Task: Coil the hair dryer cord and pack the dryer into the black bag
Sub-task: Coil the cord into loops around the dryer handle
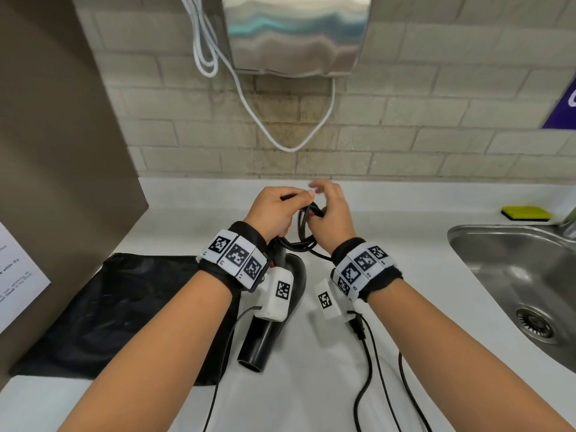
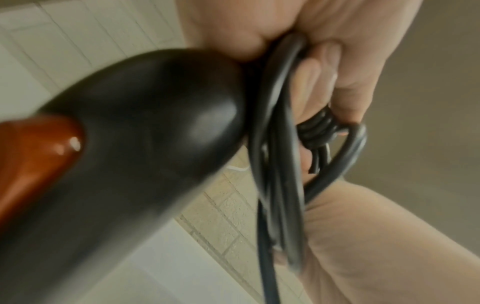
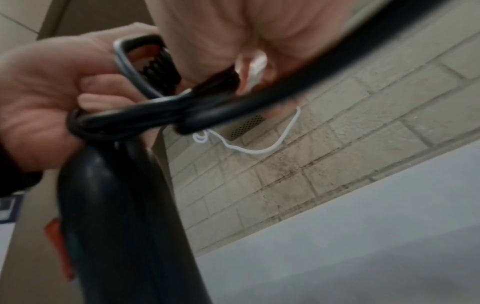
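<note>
Black hair dryer (image 1: 265, 335) cord (image 1: 307, 232) loops are gripped by left hand (image 1: 274, 213) | cord is pinched by right hand (image 1: 332, 213) | black bag (image 1: 118, 313) is laid flat | paper sign (image 1: 15, 275) writing too blurry

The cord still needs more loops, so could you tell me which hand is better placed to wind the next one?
Right hand: it guides the cord, while the left hand grips the gathered loops.

Looks like a shared washroom or pantry w/ a wash counter. Steel wall hand dryer (image 1: 296, 32) mounted on beige tiled wall (image 1: 405, 126) straight ahead of the hands, white counter (image 1: 389, 213) under them, steel sink (image 1: 523, 275) w/ drain to their right, yellow sponge (image 1: 526, 213) beyond it.
</note>
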The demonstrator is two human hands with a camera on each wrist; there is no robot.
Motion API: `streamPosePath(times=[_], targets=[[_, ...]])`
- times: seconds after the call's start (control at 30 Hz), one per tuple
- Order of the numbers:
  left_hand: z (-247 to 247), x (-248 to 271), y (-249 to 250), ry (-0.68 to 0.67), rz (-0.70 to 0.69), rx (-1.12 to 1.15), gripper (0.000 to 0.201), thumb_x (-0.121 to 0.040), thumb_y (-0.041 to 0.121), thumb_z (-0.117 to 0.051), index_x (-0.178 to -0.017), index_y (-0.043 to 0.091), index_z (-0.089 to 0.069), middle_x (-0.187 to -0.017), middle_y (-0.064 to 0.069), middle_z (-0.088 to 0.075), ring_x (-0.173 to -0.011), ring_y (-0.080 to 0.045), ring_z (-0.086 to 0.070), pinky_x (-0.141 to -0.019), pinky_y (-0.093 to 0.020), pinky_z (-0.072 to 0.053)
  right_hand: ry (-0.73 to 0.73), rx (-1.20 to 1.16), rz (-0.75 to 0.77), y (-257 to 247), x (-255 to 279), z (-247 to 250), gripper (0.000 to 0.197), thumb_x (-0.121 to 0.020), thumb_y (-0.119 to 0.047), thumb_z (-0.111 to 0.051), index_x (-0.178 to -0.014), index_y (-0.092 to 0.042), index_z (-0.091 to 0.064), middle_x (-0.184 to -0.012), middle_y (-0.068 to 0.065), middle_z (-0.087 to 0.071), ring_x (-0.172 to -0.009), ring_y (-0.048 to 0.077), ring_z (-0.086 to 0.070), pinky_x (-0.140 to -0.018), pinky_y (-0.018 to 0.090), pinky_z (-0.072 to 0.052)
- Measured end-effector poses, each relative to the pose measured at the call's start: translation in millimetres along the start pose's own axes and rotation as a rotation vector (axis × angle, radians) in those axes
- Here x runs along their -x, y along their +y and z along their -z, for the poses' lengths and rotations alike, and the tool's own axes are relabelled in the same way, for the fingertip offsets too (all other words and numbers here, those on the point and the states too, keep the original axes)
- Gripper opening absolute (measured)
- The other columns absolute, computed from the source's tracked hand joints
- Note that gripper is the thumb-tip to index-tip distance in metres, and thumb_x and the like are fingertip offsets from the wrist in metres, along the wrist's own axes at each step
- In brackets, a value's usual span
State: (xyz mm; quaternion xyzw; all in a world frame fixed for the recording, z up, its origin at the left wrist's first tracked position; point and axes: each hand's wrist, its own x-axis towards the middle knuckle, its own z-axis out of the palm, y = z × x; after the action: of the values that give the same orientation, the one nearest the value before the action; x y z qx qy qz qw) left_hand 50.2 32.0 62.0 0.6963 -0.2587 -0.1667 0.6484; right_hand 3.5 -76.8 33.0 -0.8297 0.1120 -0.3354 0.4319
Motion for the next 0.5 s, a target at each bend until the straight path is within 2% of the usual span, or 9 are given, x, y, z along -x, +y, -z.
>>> streamPosePath(times=[0.03, 0.07, 0.13, 0.2, 0.23, 0.3, 0.4, 0.47, 0.5], targets=[[-1.5, 0.5, 0.3, -0.005, -0.002, 0.002, 0.012, -0.089, 0.023, -0.06, -0.08, 0.02, -0.066, -0.076, -0.019, -0.048, -0.029, -0.008, -0.026, -0.034, -0.016, -0.022, -0.078, -0.02, 0.047, 1.9, -1.4, 0.0, 0.042, -0.075, 0.015, -0.046, -0.11, -0.005, -0.058, -0.099, -0.002, -0.052, -0.093, 0.008, -0.05, -0.076, 0.0, -0.036], [-2.4, 0.5, 0.4, -0.004, -0.005, 0.007, 0.012, -0.089, 0.021, -0.06, -0.08, 0.02, -0.066, -0.074, -0.018, -0.048, -0.029, -0.008, -0.026, -0.034, -0.016, -0.022, -0.166, -0.016, 0.045, 1.7, -3.2, 2.4, 0.043, -0.075, 0.017, -0.041, -0.108, -0.003, -0.061, -0.092, -0.005, -0.056, -0.085, 0.005, -0.053, -0.073, -0.001, -0.037], [-2.1, 1.0, 1.0, 0.005, -0.012, 0.021, 0.013, -0.09, 0.02, -0.059, -0.078, 0.02, -0.066, -0.069, -0.014, -0.048, -0.029, -0.007, -0.026, -0.034, -0.016, -0.021, -0.302, 0.027, -0.015, 1.5, -5.9, 10.3, 0.032, -0.081, 0.011, -0.042, -0.094, -0.004, -0.066, -0.074, -0.005, -0.058, -0.068, 0.005, -0.052, -0.064, 0.005, -0.039], [0.3, 0.8, 0.6, 0.019, -0.012, 0.048, 0.013, -0.09, 0.02, -0.06, -0.079, 0.019, -0.066, -0.072, -0.013, -0.053, -0.029, -0.006, -0.027, -0.034, -0.016, -0.022, -0.385, 0.049, -0.031, 6.0, -6.7, 17.6, 0.021, -0.082, 0.003, -0.048, -0.076, -0.014, -0.059, -0.068, 0.002, -0.053, -0.063, 0.014, -0.048, -0.062, 0.019, -0.039], [1.3, 0.8, 0.5, 0.023, -0.01, 0.058, 0.012, -0.09, 0.02, -0.06, -0.08, 0.018, -0.066, -0.076, -0.012, -0.056, -0.029, -0.006, -0.027, -0.034, -0.016, -0.023, -0.412, 0.038, -0.038, 9.1, -6.2, 20.8, 0.021, -0.081, 0.001, -0.052, -0.069, -0.016, -0.052, -0.064, 0.002, -0.048, -0.06, 0.015, -0.044, -0.059, 0.021, -0.037], [1.0, 1.0, -0.2, 0.026, -0.011, 0.063, 0.011, -0.09, 0.02, -0.06, -0.081, 0.017, -0.066, -0.077, -0.008, -0.059, -0.029, -0.006, -0.028, -0.034, -0.016, -0.024, -0.455, -0.014, -0.072, 15.4, -4.0, 26.0, 0.023, -0.077, -0.007, -0.057, -0.063, -0.018, -0.042, -0.059, -0.001, -0.039, -0.054, 0.012, -0.038, -0.052, 0.016, -0.032], [4.4, -1.1, -1.3, 0.073, -0.011, 0.085, 0.013, -0.09, 0.02, -0.06, -0.08, 0.016, -0.067, -0.076, -0.006, -0.06, -0.03, -0.007, -0.026, -0.034, -0.015, -0.022, -0.412, -0.304, -0.28, 20.5, -1.9, 32.1, 0.02, -0.068, -0.018, -0.054, -0.062, -0.018, -0.035, -0.059, -0.003, -0.035, -0.051, 0.009, -0.033, -0.045, 0.015, -0.024], [11.7, -2.6, -2.0, 0.104, 0.002, 0.103, 0.014, -0.09, 0.019, -0.059, -0.079, 0.015, -0.066, -0.073, -0.003, -0.062, -0.03, -0.006, -0.025, -0.034, -0.014, -0.022, -0.268, -0.297, -0.371, 27.9, -3.6, 36.8, 0.027, -0.086, -0.023, -0.052, -0.063, -0.016, -0.041, -0.062, 0.0, -0.041, -0.054, 0.013, -0.035, -0.047, 0.019, -0.026], [15.4, -2.4, -2.4, 0.108, 0.01, 0.107, 0.015, -0.09, 0.018, -0.059, -0.078, 0.015, -0.066, -0.071, -0.001, -0.063, -0.03, -0.006, -0.024, -0.034, -0.014, -0.021, -0.203, -0.198, -0.38, 32.8, -5.7, 40.1, 0.033, -0.094, -0.025, -0.044, -0.063, -0.014, -0.044, -0.062, 0.001, -0.043, -0.055, 0.014, -0.037, -0.05, 0.021, -0.029]])
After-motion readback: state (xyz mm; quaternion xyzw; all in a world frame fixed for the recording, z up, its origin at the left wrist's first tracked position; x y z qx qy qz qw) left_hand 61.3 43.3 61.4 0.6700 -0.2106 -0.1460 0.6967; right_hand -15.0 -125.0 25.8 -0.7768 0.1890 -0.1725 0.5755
